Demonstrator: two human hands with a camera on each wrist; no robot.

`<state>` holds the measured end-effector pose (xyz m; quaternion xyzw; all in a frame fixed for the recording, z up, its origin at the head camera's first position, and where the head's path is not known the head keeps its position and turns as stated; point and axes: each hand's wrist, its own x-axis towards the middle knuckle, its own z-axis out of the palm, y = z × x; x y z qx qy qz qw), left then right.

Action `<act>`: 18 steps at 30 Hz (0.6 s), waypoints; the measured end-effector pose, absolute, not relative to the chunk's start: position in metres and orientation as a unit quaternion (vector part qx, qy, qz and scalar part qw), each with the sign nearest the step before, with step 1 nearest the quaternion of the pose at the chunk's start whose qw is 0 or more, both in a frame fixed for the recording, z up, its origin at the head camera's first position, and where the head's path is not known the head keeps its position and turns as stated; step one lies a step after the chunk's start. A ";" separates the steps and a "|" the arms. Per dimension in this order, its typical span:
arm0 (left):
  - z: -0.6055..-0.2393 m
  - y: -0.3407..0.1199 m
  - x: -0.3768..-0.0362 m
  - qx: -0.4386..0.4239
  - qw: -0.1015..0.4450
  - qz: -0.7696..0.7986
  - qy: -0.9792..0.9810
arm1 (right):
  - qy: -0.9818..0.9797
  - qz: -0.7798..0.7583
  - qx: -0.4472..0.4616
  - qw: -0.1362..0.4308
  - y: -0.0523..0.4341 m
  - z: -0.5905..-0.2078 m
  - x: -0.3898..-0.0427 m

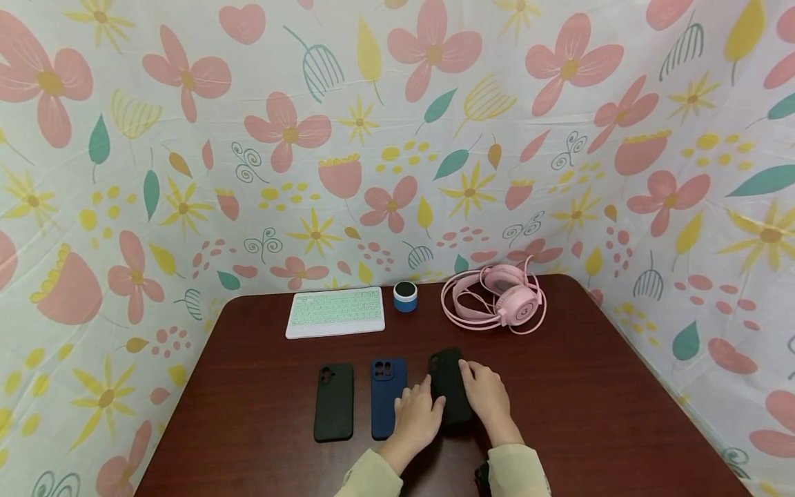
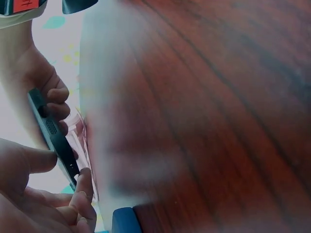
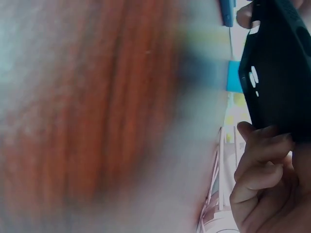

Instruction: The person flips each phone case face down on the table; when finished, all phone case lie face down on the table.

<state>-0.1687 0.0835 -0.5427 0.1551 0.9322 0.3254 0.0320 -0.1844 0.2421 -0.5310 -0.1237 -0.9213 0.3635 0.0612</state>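
Between the left hand (image 1: 417,413) and right hand (image 1: 487,397), the black rectangular silicone phone case (image 1: 451,386) lies lengthwise away from the person, pinched along both long edges by curled fingers.

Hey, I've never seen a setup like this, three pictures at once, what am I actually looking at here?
There is no machine, just a person's two bare hands. The wide picture comes from a camera on the person's head, looking down at a dark wooden table. The two blurry close-ups come from cameras strapped to each wrist. On the table lie a black phone case, a blue phone case, a white keyboard, a small blue speaker and pink headphones. The left hand and right hand together grip a third, dark phone case by its edges.
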 end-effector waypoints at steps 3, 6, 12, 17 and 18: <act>-0.542 0.083 -0.170 0.156 0.023 0.320 0.934 | -0.924 0.354 -0.129 0.067 0.242 -0.535 -0.184; -0.541 0.082 -0.171 0.155 0.017 0.317 0.935 | -0.924 0.351 -0.132 0.072 0.241 -0.538 -0.184; -0.541 0.081 -0.171 0.158 0.009 0.321 0.934 | -0.928 0.339 -0.132 0.082 0.240 -0.539 -0.184; -0.540 0.081 -0.171 0.159 0.004 0.321 0.934 | -0.934 0.323 -0.128 0.089 0.240 -0.538 -0.184; -0.540 0.081 -0.171 0.159 0.003 0.320 0.934 | -0.935 0.320 -0.127 0.090 0.240 -0.537 -0.185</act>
